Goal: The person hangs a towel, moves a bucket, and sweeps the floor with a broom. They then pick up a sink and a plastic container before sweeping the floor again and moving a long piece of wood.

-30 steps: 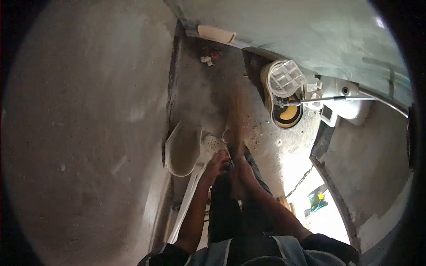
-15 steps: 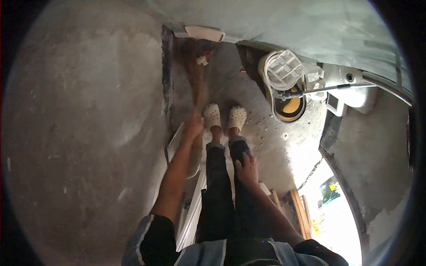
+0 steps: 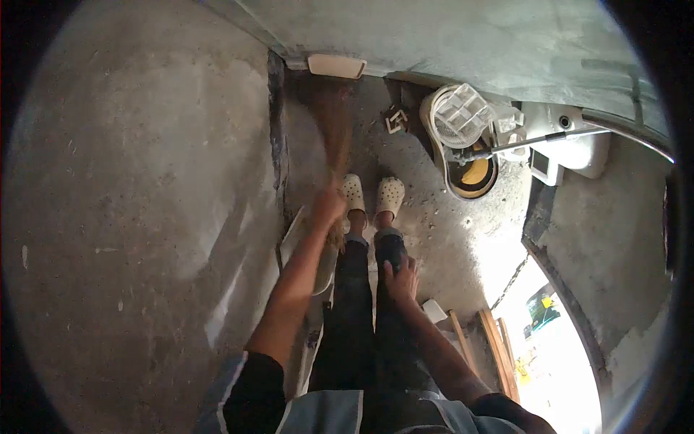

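Note:
My left hand (image 3: 330, 204) is wrapped round the handle end of a brown straw broom (image 3: 336, 137). The broom's head is blurred over the dusty floor, close to the wall at the top. My right hand (image 3: 402, 278) rests on my trouser leg near the knee, its fingers apart and holding nothing. Past my shoes, to the right of the broom, lies a small pale square frame-like piece (image 3: 396, 121). A few reddish bits show faintly by the blurred broom head.
A pale tray (image 3: 337, 66) leans at the wall. On the right stand a white basket (image 3: 460, 116), a round container with something yellow (image 3: 475, 172) and a metal pole (image 3: 538, 142). Wooden strips (image 3: 499, 354) lie by the bright doorway. A pale board (image 3: 293, 242) is beside my left arm.
The broom and my left hand have moved slightly right. A pale piece now lies right of the broom, where none lay before. My right hand stays on my leg.

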